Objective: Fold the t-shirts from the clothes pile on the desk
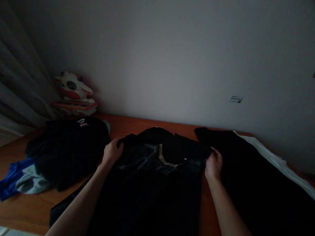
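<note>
A black garment [148, 195] lies spread out in front of me on the wooden surface, and its exact kind is hard to make out in the dim light. A pale edging borders an opening near its far end. My left hand [113, 151] is closed on the far left corner of the cloth. On the opposite side, my right hand [213, 164] grips the far right corner between thumb and fingers. The fabric stretches between the two hands, with a few creases near the opening.
Left of me, a heap of dark clothes [71, 152] lies with a blue and grey cloth [24, 181]. A cow-shaped toy [74, 92] stands behind it. Black clothing [251, 182] over white cloth [266, 149] lies to the right on the wooden surface [120, 122]. A wall rises behind.
</note>
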The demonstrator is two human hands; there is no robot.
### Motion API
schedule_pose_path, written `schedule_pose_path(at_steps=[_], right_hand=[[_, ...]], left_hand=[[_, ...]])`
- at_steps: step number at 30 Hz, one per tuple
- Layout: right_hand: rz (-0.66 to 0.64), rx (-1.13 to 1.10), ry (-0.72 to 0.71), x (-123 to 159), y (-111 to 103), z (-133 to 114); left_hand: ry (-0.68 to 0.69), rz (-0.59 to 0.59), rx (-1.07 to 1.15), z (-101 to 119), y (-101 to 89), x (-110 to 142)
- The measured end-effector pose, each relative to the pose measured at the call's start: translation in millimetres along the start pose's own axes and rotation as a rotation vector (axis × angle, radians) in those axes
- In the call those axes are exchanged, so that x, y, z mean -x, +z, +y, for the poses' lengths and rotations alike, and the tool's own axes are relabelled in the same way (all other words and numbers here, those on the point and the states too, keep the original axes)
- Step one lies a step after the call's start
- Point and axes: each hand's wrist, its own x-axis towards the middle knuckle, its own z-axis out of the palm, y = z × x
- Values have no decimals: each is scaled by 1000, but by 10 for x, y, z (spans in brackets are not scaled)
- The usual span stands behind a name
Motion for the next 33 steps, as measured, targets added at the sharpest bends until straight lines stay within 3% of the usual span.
schedule_pose_path(at_steps=[2, 5, 7, 9, 11, 13, 17, 19, 22, 24, 26, 29, 31, 33], right_hand=[[33, 59, -64, -55, -92, -10], [-89, 286, -376, -25, -168, -112], [-255, 435, -579, 65, -152, -206], [-394, 561, -665, 169, -100, -285], [-451, 693, -655, 240, -50, -325], [-466, 783, -623, 247, -28, -324], [-498, 770, -605, 136, -66, -273], [-423, 702, -539, 94, -92, -272], [-330, 698, -402, 105, -114, -327], [-371, 794, -362, 142, -117, -374], [-452, 905, -357, 175, -111, -398], [-529, 993, -345, 185, -93, -371], [-513, 978, -402, 172, -77, -337], [-459, 901, -511, 162, -59, -316]], left_hand=[[-189, 131, 386, -8, -19, -79], [-450, 201, 785, 16, -52, -161], [-513, 103, 873, 53, -62, -162], [-521, -90, 944, 101, -53, -115], [-510, -265, 993, 149, -25, -42], [-470, -316, 986, 189, 13, 20], [-494, -137, 1032, 224, 34, 16], [-569, -32, 1107, 212, -13, -45], [-671, -15, 1173, 157, -125, -142], [-639, -22, 1129, 117, -178, -166], [-475, -44, 945, 104, -180, -143], [-169, -180, 374, 146, -98, -49], [-23, -267, 2, 186, -25, 10], [60, -298, -181, 204, 30, 35]])
